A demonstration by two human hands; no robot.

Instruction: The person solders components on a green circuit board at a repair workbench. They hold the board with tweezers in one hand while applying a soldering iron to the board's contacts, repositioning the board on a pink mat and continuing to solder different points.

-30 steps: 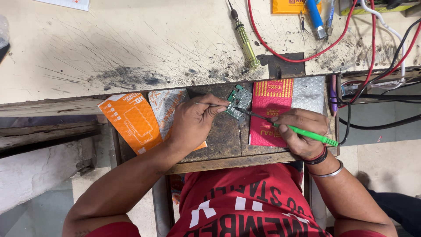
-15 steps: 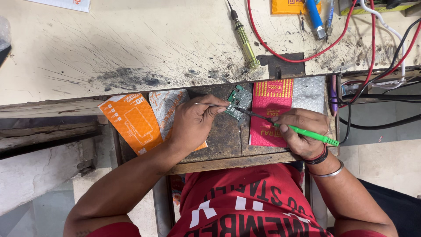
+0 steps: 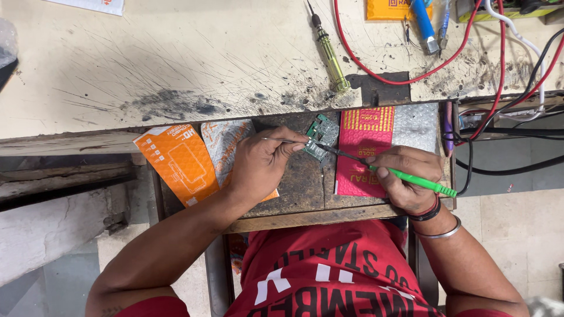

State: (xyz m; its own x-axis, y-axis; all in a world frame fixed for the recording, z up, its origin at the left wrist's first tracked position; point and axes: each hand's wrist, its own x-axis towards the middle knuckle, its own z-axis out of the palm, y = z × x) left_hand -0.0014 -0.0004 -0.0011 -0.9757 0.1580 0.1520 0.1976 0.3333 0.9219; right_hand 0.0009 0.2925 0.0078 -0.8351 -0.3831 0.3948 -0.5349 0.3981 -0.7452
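A small green circuit board (image 3: 322, 131) lies on a dark shelf under the workbench edge. My left hand (image 3: 261, 161) pinches thin metal tweezers (image 3: 281, 140) whose tips reach the board's lower left corner. My right hand (image 3: 406, 176) grips a green-handled soldering iron (image 3: 411, 179); its dark tip points left and touches the board near the tweezer tips. Both hands rest over the shelf, on either side of the board.
An orange packet (image 3: 173, 159) and a red packet (image 3: 365, 147) lie on the shelf beside the board. On the scratched bench (image 3: 176, 64) above are a yellow-green screwdriver (image 3: 329, 56), a red wire (image 3: 382, 70), a blue tool (image 3: 424, 26) and black cables (image 3: 505, 141) at right.
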